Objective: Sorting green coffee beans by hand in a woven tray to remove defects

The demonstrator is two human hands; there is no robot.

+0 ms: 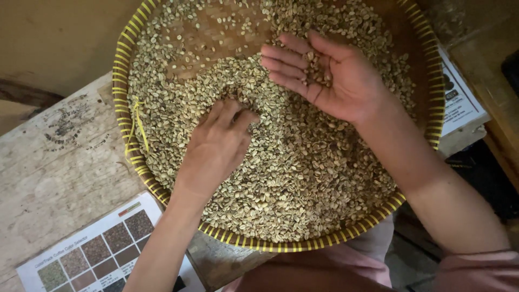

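Observation:
A round woven tray with a yellow rim (125,103) holds a thick layer of pale green coffee beans (303,178). My left hand (216,143) rests palm down on the beans near the tray's middle, fingers dug into the heap. My right hand (330,75) hovers palm up above the beans, cupped around a small pile of darker beans (318,70). At the tray's far side the bare woven bottom (216,21) shows through.
The tray sits on a worn wooden table (59,167). A printed colour chart with bean photos (97,254) lies at the near left. Another printed sheet (459,97) pokes out under the tray's right rim. A pink garment (346,265) is below.

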